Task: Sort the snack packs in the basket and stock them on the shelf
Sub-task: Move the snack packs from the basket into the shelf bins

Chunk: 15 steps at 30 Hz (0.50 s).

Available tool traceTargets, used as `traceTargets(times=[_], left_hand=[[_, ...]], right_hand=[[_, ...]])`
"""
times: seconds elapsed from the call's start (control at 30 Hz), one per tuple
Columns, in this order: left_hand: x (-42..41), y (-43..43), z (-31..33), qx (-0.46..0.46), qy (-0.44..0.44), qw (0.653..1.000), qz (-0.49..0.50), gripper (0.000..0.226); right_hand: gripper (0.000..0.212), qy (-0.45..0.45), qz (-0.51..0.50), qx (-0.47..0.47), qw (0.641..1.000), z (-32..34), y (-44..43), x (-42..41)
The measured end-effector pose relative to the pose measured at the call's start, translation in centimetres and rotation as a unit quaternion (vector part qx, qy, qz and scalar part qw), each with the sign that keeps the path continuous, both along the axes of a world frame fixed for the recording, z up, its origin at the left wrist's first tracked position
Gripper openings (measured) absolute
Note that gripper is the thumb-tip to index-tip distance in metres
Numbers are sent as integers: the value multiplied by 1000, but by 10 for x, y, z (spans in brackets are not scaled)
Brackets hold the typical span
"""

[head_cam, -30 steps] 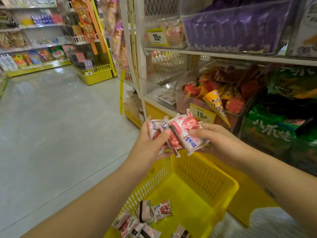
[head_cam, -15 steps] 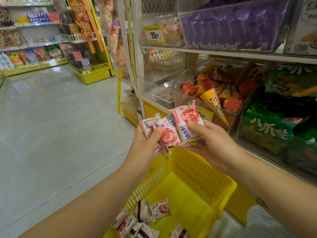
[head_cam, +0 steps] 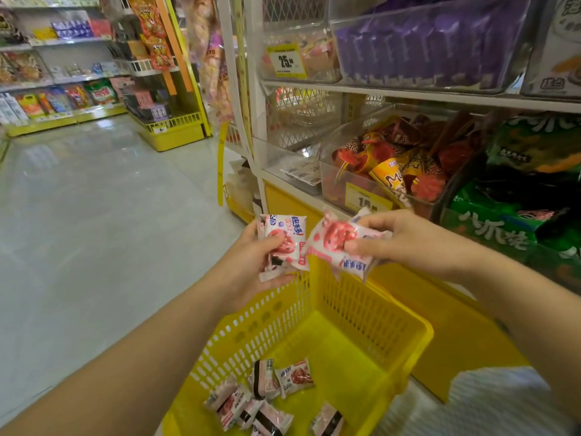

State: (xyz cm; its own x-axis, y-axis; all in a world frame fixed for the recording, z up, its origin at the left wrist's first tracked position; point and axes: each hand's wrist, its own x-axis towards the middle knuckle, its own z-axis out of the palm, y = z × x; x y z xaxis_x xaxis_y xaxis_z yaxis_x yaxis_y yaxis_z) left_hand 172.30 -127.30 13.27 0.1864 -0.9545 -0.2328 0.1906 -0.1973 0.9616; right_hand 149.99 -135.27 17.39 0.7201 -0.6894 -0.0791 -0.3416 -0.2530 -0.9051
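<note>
My left hand (head_cam: 251, 265) grips a small stack of pink-and-white snack packs (head_cam: 284, 239) above the yellow basket (head_cam: 361, 313). To its right, my right hand (head_cam: 405, 243) pinches a single pink snack pack (head_cam: 338, 243), held apart from the stack. Several more pink packs (head_cam: 267, 401) lie loose on the basket floor near its front. The shelf (head_cam: 408, 96) stands on the right with clear bins of snacks.
A clear bin with red and orange cone packs (head_cam: 396, 165) and a yellow price tag (head_cam: 366, 198) sits just beyond my hands. Green bags (head_cam: 509, 221) fill the right. Purple packs (head_cam: 430, 42) fill the upper bin. Open floor (head_cam: 94, 215) lies left.
My right hand has pulled one pink pack away from the stack, to the right. Both hands have dropped slightly in view, and the two bundles no longer overlap.
</note>
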Motion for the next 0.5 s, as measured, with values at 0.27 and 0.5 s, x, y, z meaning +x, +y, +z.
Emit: traceTargets(times=[0.27,0.5], left_hand=[[-17,9,-4,-16,-196,964,-178,37],[-20,8,-9,-50,-211,958,-189,90]], right_hand=[[28,123,85,-95,984,-9,14,8],[50,77,-28,-122,989,-22,16,13]])
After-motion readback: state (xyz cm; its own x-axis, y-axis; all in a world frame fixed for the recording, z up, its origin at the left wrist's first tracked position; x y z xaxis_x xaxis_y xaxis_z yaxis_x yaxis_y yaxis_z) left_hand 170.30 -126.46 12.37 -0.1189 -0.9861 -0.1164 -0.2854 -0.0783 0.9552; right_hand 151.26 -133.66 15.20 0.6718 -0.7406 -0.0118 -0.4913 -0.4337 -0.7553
